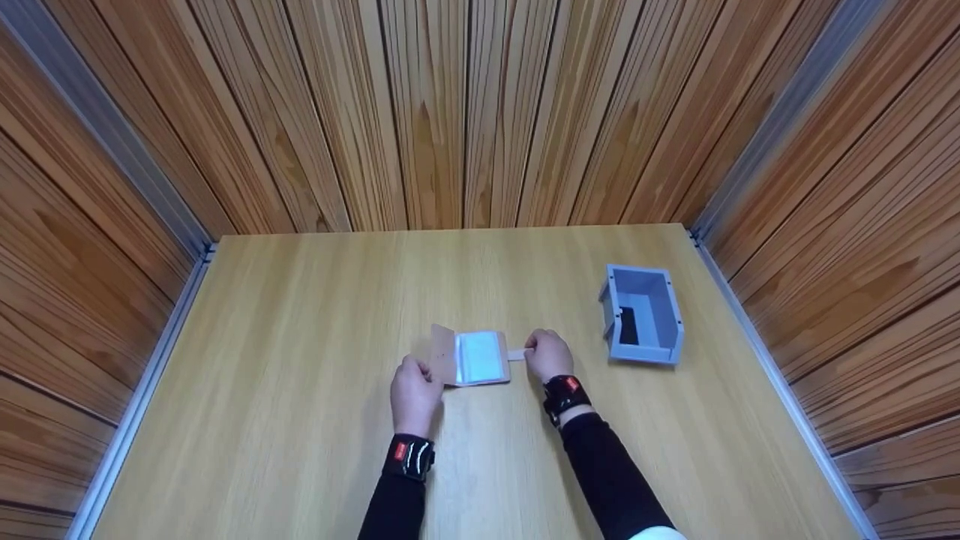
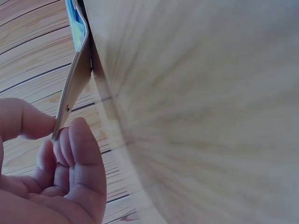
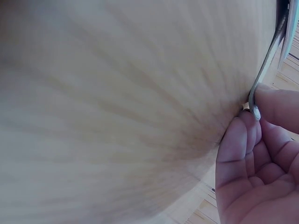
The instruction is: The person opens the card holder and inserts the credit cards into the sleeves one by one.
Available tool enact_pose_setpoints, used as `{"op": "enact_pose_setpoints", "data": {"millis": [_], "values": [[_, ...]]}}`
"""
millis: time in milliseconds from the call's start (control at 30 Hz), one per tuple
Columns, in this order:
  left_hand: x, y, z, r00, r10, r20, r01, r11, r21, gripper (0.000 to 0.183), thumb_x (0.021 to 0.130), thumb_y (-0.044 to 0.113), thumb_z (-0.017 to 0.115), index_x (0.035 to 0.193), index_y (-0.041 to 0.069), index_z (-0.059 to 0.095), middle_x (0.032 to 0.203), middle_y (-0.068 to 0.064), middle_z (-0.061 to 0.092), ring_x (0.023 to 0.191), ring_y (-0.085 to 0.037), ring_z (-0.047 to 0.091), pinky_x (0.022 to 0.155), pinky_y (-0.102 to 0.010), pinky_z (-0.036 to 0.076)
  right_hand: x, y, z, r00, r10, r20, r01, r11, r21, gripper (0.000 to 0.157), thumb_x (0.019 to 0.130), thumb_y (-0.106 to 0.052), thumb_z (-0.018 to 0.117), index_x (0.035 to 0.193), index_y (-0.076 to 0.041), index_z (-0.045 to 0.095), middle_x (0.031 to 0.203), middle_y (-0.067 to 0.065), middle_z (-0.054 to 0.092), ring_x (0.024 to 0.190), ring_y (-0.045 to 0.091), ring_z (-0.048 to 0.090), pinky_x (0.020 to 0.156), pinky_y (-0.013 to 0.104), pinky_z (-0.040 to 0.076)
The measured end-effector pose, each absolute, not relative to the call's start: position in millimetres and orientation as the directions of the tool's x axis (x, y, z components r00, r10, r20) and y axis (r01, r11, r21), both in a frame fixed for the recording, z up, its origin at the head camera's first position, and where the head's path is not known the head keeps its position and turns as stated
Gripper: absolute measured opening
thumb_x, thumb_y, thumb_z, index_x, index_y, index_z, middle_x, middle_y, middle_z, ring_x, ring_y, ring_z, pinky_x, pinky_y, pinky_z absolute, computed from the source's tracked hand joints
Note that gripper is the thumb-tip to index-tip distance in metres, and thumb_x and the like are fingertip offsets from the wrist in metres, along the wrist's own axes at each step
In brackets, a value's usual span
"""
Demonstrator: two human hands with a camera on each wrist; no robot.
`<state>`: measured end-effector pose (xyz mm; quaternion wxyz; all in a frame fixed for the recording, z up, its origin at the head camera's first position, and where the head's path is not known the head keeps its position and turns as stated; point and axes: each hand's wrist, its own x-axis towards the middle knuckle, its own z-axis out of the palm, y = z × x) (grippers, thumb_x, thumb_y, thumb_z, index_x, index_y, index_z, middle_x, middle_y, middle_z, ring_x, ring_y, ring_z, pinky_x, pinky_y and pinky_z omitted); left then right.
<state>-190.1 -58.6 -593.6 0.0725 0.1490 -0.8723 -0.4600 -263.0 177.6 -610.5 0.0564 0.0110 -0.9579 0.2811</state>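
Note:
A small pinkish-brown card holder (image 1: 505,357) lies spread on the table in the head view, pale blue sleeves (image 1: 480,357) showing inside. Its left cover (image 1: 443,352) tilts up from the table. My left hand (image 1: 416,394) pinches that cover's edge between thumb and fingers; the left wrist view shows the cover (image 2: 74,88) edge-on, with a small dark mark on it. On the other side, my right hand (image 1: 549,354) pinches the end of a narrow strap (image 1: 516,355) reaching out from the holder. In the right wrist view the strap (image 3: 265,70) bends at the fingertips.
To the right stands a grey-blue plastic bin (image 1: 656,354) with a low front and a black patch (image 1: 628,326) inside. Wood-panelled walls (image 1: 435,112) and metal rails (image 1: 772,375) bound the wooden table (image 1: 300,315) at the back and sides.

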Motion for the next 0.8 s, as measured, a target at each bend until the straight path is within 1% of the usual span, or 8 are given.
{"op": "enact_pose_setpoints", "data": {"millis": [167, 467, 633, 800], "values": [[-191.4, -62.5, -595.3, -0.948, -0.317, -0.025, -0.209, 0.562, 0.8, 0.017, 0.077, -0.003, 0.068, 0.086, 0.003, 0.055, 0.083, -0.009, 0.057, 0.079, -0.028, 0.057, 0.073, -0.043, 0.049, -261.9, 176.3, -607.9, -0.996, 0.018, 0.086, -0.03, 0.853, -0.521, 0.005, 0.082, 0.0, 0.067, 0.082, -0.002, 0.063, 0.081, 0.009, 0.057, 0.078, 0.029, 0.058, 0.073, 0.043, 0.048], [-195.6, -68.5, -598.4, -0.953, -0.298, -0.063, -0.246, 0.632, 0.735, 0.011, 0.076, -0.002, 0.065, 0.085, 0.001, 0.058, 0.081, -0.011, 0.06, 0.078, -0.031, 0.06, 0.071, -0.046, 0.048, -260.4, 176.2, -608.7, -0.994, 0.012, 0.107, -0.046, 0.852, -0.521, 0.007, 0.08, 0.001, 0.07, 0.08, -0.003, 0.063, 0.08, 0.01, 0.058, 0.079, 0.031, 0.06, 0.073, 0.045, 0.049], [-198.7, -70.6, -598.1, -0.957, -0.275, -0.092, -0.256, 0.652, 0.713, 0.009, 0.076, -0.003, 0.063, 0.081, 0.002, 0.056, 0.076, -0.008, 0.058, 0.072, -0.028, 0.057, 0.065, -0.043, 0.047, -261.6, 176.5, -609.7, -0.995, 0.02, 0.093, -0.032, 0.848, -0.528, 0.006, 0.08, 0.001, 0.068, 0.081, -0.002, 0.063, 0.081, 0.009, 0.057, 0.079, 0.03, 0.058, 0.073, 0.044, 0.048], [-201.4, -70.7, -597.3, -0.96, -0.251, -0.126, -0.266, 0.672, 0.691, 0.011, 0.079, 0.0, 0.062, 0.076, 0.004, 0.052, 0.071, -0.006, 0.052, 0.066, -0.024, 0.051, 0.059, -0.038, 0.041, -262.7, 176.6, -610.7, -0.996, 0.022, 0.081, -0.024, 0.852, -0.523, 0.006, 0.081, 0.001, 0.068, 0.082, -0.002, 0.063, 0.082, 0.009, 0.057, 0.079, 0.029, 0.058, 0.074, 0.044, 0.048]]}}
